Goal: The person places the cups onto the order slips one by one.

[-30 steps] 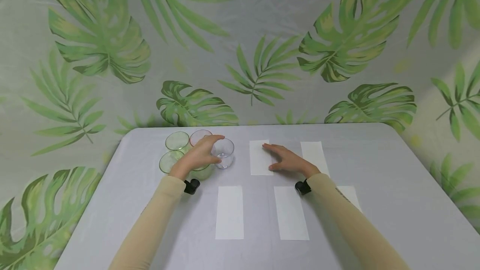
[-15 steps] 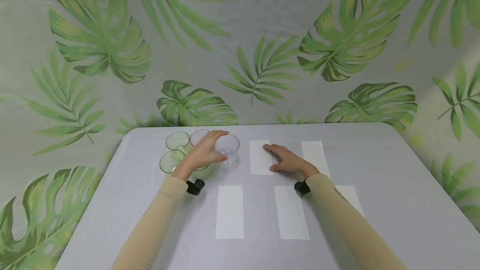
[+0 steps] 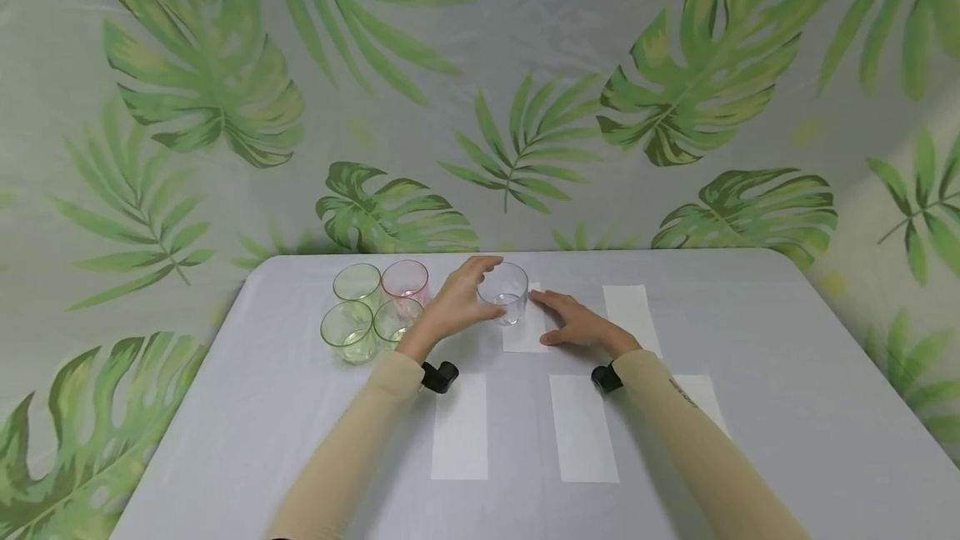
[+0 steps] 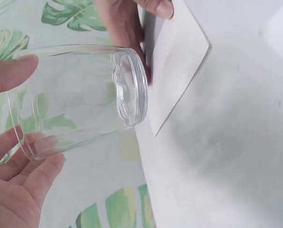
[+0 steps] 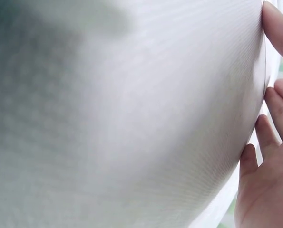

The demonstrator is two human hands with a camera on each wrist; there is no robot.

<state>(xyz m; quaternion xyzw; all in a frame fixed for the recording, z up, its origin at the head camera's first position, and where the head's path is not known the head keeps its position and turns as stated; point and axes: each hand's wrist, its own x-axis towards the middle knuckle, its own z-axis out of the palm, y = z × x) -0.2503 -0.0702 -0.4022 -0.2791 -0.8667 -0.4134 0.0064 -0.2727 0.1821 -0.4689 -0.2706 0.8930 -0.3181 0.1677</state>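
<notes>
A clear drinking glass point(image 3: 504, 294) is in my left hand point(image 3: 452, 307), thumb on one side and fingers on the other near the rim. In the left wrist view the glass point(image 4: 79, 95) has a thick, wavy-patterned base, and its inside holds nothing. It overlaps the far left white paper point(image 3: 517, 342) in the head view. My right hand point(image 3: 581, 327) rests at that paper's right edge, fingers spread and grasping nothing. In the right wrist view, the right fingertips point(image 5: 269, 95) touch the white surface.
Several tinted glasses stand grouped at the left: a pink glass point(image 3: 406, 275) at the back and green glasses point(image 3: 348, 330) around it. More white papers lie flat, one far right point(image 3: 632, 317), others in front point(image 3: 461, 427), one partly under the right sleeve point(image 3: 697, 423).
My left hand has lifted the clear glass and carried it right, from beside the tinted glasses to over the far left paper. The right hand stays in place.
</notes>
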